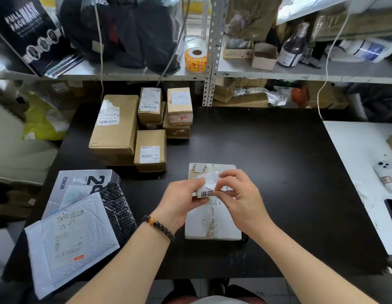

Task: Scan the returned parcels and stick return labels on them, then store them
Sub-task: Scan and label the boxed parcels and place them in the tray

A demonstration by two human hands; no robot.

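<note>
Left hand (183, 199): fingers and thumb pinch the left edge of a small white label (206, 189) printed with bold characters; a bead bracelet (159, 226) sits on the wrist.
Right hand (235, 195): fingertips pinch the right edge of the same label, the other fingers curled loosely above it.
Label: held between both hands, just above the upper half of the parcel (213, 218) — its top part is curled and crumpled.
Parcel: a flat white box with torn tape and worn patches, lying on the black table (278, 172) directly in front of the person, its near end close to the table edge.
Other boxes: a cluster of brown cardboard boxes (146, 126) with shipping labels stands at the back left of the table, well apart from the parcel.
Left side: a white padded mailer (70, 242) lies over a dark bubble-wrap bag (118, 211) and a grey printed box (81, 181).
Shelf: a roll of orange stickers (195, 59) sits beside the metal upright (211, 51) — dark bags to its left.
Right: a white table (355, 150) with a phone (386, 175) on it.
</note>
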